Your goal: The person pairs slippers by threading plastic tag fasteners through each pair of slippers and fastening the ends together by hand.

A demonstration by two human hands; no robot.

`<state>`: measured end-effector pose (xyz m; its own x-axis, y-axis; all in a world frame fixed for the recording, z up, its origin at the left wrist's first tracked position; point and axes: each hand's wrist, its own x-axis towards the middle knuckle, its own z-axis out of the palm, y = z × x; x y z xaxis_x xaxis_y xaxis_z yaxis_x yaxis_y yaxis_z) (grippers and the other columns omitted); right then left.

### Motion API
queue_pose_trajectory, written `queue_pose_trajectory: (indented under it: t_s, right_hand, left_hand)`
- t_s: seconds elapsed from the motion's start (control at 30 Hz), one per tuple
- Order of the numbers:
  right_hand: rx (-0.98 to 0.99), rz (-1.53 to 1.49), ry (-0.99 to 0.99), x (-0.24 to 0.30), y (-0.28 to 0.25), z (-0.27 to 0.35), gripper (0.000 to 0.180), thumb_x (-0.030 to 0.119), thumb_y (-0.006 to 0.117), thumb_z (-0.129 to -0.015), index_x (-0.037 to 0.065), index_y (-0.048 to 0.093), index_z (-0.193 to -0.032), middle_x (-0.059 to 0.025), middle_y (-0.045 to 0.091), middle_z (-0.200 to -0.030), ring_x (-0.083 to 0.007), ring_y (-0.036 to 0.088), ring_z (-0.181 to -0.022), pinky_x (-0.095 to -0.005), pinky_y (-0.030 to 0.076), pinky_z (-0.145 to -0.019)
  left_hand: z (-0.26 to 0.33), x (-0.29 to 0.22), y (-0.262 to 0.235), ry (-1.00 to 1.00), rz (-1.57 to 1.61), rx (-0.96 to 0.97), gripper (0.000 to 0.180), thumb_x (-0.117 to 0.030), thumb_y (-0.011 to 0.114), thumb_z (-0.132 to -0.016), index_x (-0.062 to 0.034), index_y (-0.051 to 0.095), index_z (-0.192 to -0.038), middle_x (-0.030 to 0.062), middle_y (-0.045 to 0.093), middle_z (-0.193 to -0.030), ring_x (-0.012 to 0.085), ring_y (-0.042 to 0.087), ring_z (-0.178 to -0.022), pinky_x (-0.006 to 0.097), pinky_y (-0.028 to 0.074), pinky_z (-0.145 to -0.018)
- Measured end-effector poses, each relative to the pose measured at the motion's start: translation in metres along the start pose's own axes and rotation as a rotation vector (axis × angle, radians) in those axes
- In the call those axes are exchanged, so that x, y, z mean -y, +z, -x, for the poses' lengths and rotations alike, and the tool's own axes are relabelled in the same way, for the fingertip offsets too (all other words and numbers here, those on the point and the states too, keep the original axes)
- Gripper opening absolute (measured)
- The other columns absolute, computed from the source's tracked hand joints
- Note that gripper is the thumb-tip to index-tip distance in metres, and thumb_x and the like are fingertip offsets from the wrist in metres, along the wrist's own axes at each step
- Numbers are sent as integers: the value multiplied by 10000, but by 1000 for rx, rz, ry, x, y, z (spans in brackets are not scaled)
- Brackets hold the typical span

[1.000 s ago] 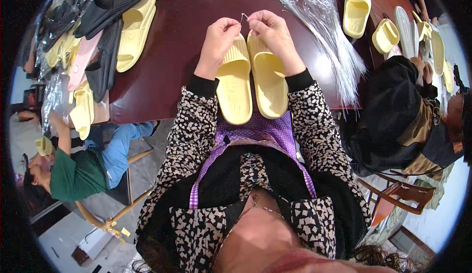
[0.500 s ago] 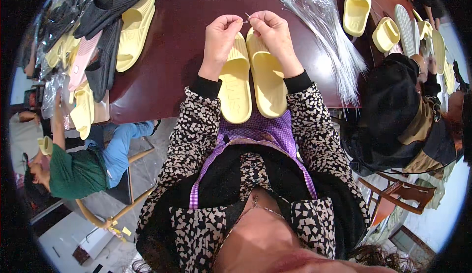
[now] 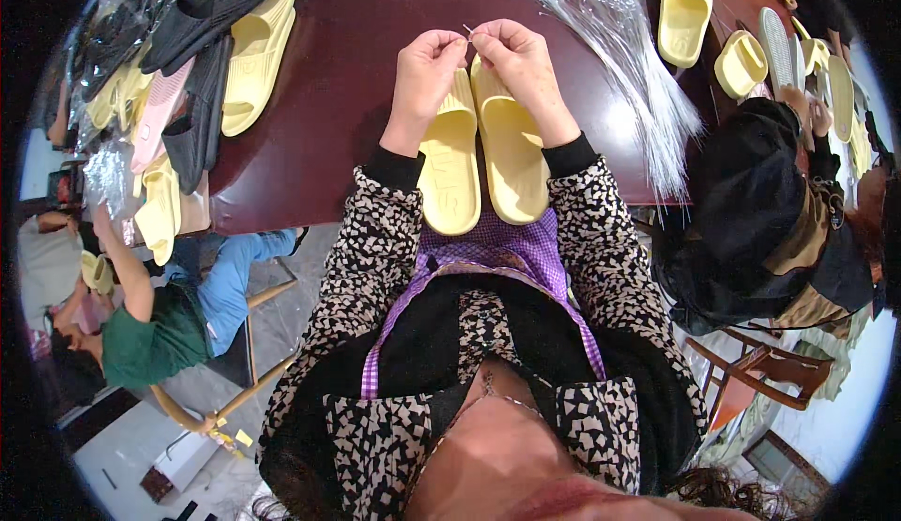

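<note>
Over the toe ends of a pair of pale yellow slide sandals, my two hands meet, fingertips nearly touching. A small pale end of a thin plastic strand (image 3: 468,28) sticks up between them. My left hand (image 3: 424,75) is closed in a pinch on it, above the left slide (image 3: 450,169). My right hand (image 3: 518,63) pinches the strand too, thumb against forefinger, above the right slide (image 3: 513,160). Both slides lie sole down, side by side, heels towards me at the table's near edge. My fingers and hands hide part of their straps and most of the strand.
A bundle of thin clear plastic strands (image 3: 629,70) lies right of my hands. Black, pink and yellow slides (image 3: 258,61) are piled at the left on the dark red table (image 3: 328,145). More yellow slides (image 3: 685,19) lie at the right. Co-workers sit on both sides.
My left hand has shifted slightly right, closer to my right hand; both still pinch. The slides have stayed in place. At the left, a co-worker has raised an arm and shifted position.
</note>
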<state>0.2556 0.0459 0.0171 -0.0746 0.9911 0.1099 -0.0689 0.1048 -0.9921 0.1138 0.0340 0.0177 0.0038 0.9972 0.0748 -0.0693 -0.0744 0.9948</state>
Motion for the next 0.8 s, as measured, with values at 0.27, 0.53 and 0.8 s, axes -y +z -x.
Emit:
queue_pose_trajectory:
  t_s: [0.27,0.53,0.8]
  right_hand:
    - [10,-22,-30,0,1,3,98,96,626,-871,5,648,-902,32,594,-736,-34,504,-637,-187,406,-581]
    - [27,183,-112,6,3,11,104,107,624,-864,7,647,-883,25,594,-723,-35,516,-642,-192,415,-576]
    - [30,240,-150,6,3,10,103,94,618,-858,-5,641,-878,25,592,-715,-35,518,-640,-193,418,-572]
  left_hand:
    - [-1,0,-11,-68,166,62,84,-89,592,-896,-18,634,-912,-11,599,-729,22,473,-556,164,376,-500]
    - [-4,-1,-18,-185,398,110,102,-112,560,-931,-18,600,-927,5,566,-720,52,465,-551,178,383,-497]
    - [-6,4,-23,-160,410,193,97,-97,560,-927,-14,608,-944,12,576,-749,58,473,-568,181,395,-508]
